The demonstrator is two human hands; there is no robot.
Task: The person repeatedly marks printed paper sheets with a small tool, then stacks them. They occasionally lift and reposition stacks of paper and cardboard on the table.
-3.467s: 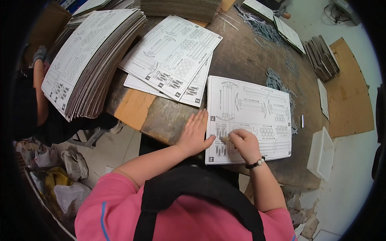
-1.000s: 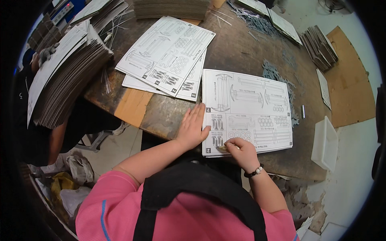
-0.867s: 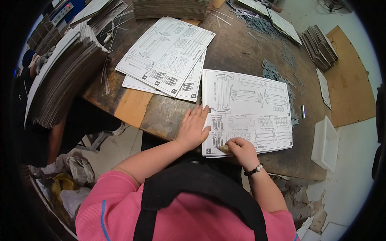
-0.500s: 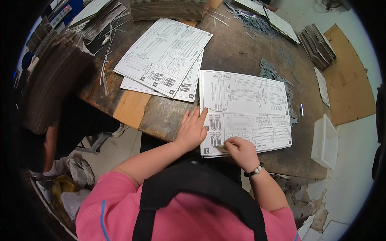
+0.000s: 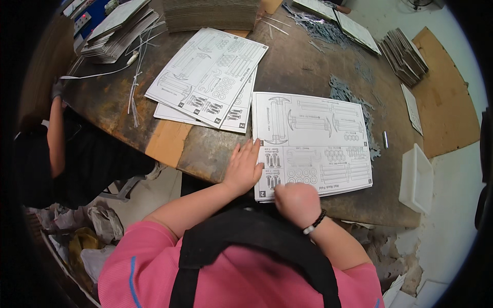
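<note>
Currently, left hand (image 5: 245, 167) lies flat and open, fingers spread, palm down on the near left edge of a printed sheet (image 5: 313, 141) of punch-out part shapes. Right hand (image 5: 298, 204) is curled into a loose fist at the sheet's near edge, knuckles up, fingertips tucked under and hidden; cannot tell whether they pinch anything. A dark bead bracelet (image 5: 314, 224) sits on that wrist. Both hands touch the same sheet, just beside each other.

Sheet rests on a worn brown table (image 5: 287, 66), directly ahead of both hands. Beyond the left hand, a small overlapping pile of like sheets (image 5: 210, 77). Farther out past them, a stack of brown cardboard (image 5: 213, 13). Ahead of the right hand and off to its right, grey punched scraps (image 5: 354, 97) are scattered on the tabletop. Well right of the right hand, a white tray (image 5: 417, 179) at the table's edge. Far to the left, another person in black (image 5: 56, 149) carries a tall stack.
</note>
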